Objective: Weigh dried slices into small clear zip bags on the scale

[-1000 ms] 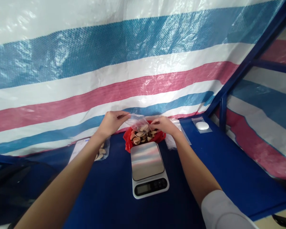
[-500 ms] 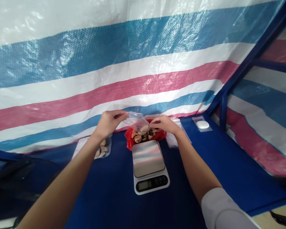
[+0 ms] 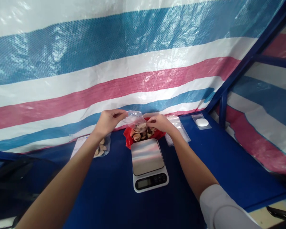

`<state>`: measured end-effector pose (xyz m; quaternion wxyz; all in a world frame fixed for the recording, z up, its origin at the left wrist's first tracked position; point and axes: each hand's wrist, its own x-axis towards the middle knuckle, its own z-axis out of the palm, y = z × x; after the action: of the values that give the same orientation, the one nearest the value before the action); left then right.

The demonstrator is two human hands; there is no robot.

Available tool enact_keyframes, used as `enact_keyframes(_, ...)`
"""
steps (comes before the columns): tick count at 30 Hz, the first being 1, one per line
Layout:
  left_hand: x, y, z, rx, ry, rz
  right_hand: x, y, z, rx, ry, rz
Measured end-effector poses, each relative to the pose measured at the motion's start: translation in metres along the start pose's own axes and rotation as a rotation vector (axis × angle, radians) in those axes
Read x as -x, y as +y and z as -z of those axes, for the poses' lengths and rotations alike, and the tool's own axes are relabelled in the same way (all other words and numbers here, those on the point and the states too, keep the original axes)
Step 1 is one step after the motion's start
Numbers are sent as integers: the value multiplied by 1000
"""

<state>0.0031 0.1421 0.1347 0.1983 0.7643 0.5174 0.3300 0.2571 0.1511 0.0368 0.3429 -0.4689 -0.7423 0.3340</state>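
The left hand (image 3: pixel 111 121) is pinching a clear bag (image 3: pixel 134 117) above the red bag (image 3: pixel 128 140); the right hand (image 3: pixel 160 124) seems to be pinching its other side. Some pieces (image 3: pixel 141 127) are showing inside it. Many loose ones are waiting below. Another bag with pieces (image 3: pixel 101 149) is already lying on the tabletop (image 3: pixel 105 190).

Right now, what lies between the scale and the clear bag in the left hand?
In the head view, the red bag and its brown pieces lie between the scale and the clear bag.
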Motion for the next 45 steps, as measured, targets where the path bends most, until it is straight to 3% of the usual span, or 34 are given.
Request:
enact_keyframes(5, -1, 1, 2, 12, 13, 17, -2, 4, -1, -13, 6, 5)
enact_keyframes(14, -2, 7, 0, 94, -3, 18, 3, 14, 14, -310, -9, -85)
enact_keyframes(23, -20, 27, -2, 90, -10, -70, 3, 11, 16, -411, 69, -162)
enact_keyframes(29, -26, 37, -4, 109, -49, -106, 5, 19, 20, -367, 119, -142)
enact_keyframes(40, -19, 12, -31, 136, -45, -70, 11, 30, 21, -271, 138, -159)
enact_keyframes(45, -15, 7, -29, 226, -22, 2, 13, 25, 26, -392, 117, -189)
